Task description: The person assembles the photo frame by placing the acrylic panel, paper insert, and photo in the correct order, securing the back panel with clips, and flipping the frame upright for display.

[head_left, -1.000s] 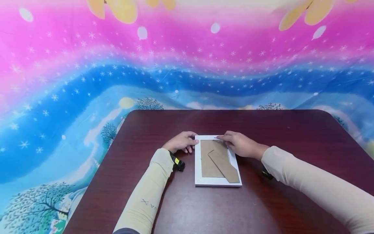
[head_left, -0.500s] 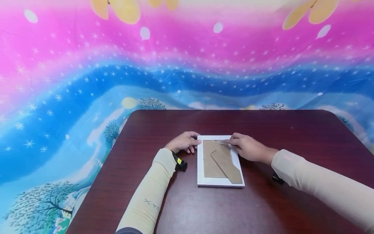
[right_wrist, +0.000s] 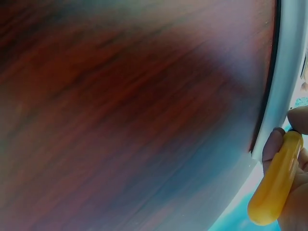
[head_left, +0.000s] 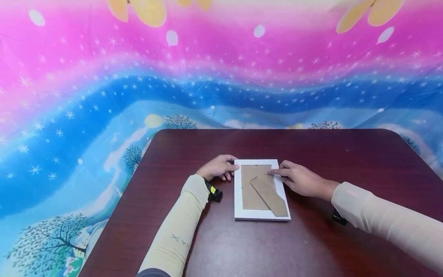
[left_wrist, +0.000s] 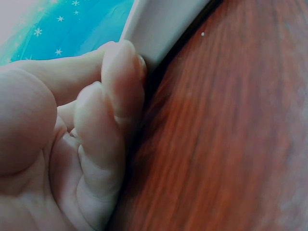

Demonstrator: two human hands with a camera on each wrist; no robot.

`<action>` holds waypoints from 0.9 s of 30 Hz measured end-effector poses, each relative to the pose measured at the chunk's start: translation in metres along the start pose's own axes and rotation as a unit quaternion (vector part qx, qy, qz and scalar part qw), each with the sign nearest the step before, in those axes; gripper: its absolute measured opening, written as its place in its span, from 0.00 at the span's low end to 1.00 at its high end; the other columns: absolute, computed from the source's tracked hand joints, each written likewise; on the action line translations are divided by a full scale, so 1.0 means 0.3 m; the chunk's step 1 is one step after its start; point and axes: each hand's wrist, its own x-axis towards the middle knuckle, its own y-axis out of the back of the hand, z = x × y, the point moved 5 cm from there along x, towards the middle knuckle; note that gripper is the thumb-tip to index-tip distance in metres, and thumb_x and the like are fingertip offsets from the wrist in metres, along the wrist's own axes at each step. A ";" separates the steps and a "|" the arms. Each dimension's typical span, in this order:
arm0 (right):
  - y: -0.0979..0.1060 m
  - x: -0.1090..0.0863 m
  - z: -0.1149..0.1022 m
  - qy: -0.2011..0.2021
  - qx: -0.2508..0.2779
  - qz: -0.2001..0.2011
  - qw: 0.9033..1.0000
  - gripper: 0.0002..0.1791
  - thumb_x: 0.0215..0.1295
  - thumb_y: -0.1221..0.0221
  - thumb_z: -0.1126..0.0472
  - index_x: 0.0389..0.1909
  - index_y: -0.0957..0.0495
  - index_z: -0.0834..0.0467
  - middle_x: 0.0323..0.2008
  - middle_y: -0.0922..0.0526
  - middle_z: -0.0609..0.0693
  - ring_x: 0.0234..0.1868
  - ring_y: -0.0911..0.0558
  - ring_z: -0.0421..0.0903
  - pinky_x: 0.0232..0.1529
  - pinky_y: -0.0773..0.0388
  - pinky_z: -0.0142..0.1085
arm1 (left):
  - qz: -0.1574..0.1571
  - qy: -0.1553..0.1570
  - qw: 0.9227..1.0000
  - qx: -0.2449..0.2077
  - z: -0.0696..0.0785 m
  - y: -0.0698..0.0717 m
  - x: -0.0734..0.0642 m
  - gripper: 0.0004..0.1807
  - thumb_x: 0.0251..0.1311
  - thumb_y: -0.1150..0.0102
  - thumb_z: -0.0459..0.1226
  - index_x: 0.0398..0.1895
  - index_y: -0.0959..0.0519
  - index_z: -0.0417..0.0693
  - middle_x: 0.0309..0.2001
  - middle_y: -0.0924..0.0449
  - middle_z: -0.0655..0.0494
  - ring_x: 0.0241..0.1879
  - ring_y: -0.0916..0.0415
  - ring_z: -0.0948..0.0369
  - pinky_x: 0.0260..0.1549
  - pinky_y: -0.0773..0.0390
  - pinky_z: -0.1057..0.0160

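Observation:
A white picture frame [head_left: 238, 192] lies face down on the dark red-brown table, its brown backing board [head_left: 250, 196] showing. A brown easel stand [head_left: 268, 196] slants across the backing. My left hand [head_left: 217, 167] holds the frame's upper left corner, thumb on top and curled fingers against the side edge [left_wrist: 163, 29]. My right hand [head_left: 299, 179] grips a screwdriver with a yellow handle [right_wrist: 276, 183]. In the head view the fingertips and the thin tool tip are over the frame's right inner edge, near the top; the shaft is mostly hidden.
The table [head_left: 194, 144] has rounded far corners. Behind it hangs a pink and blue cloth [head_left: 214, 69] with snowflakes and trees. Black wrist cameras are strapped under both cream sleeves [head_left: 173, 227].
My right hand has slid from the frame's top right corner down along its right inner edge with the screwdriver. My left hand keeps its place on the frame. The head view has shifted slightly.

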 end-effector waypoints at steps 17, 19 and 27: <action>-0.013 -0.042 0.003 -0.008 0.008 -0.005 1.000 0.24 0.65 0.41 0.69 0.62 0.23 0.53 0.44 0.25 0.44 0.37 0.27 0.37 0.36 0.25 0.35 | 0.001 -0.001 1.000 0.001 0.002 -0.001 -0.003 0.22 0.66 0.40 0.40 0.62 0.28 0.46 0.31 0.20 0.44 0.20 0.22 0.56 0.17 0.22 0.62; -0.009 -0.045 0.001 -0.005 0.009 -0.001 1.000 0.24 0.64 0.40 0.69 0.61 0.23 0.54 0.43 0.24 0.45 0.37 0.26 0.37 0.35 0.25 0.35 | 0.001 -0.002 1.000 -0.002 0.000 -0.001 -0.003 0.22 0.66 0.39 0.40 0.62 0.28 0.46 0.31 0.19 0.44 0.20 0.22 0.56 0.17 0.22 0.62; -0.007 -0.053 0.012 -0.026 0.037 -0.014 0.999 0.24 0.66 0.40 0.68 0.63 0.25 0.58 0.41 0.24 0.44 0.35 0.27 0.37 0.34 0.25 0.34 | -0.003 -0.004 1.000 0.001 0.002 0.002 -0.001 0.23 0.66 0.40 0.41 0.62 0.28 0.46 0.32 0.19 0.44 0.20 0.22 0.55 0.18 0.22 0.61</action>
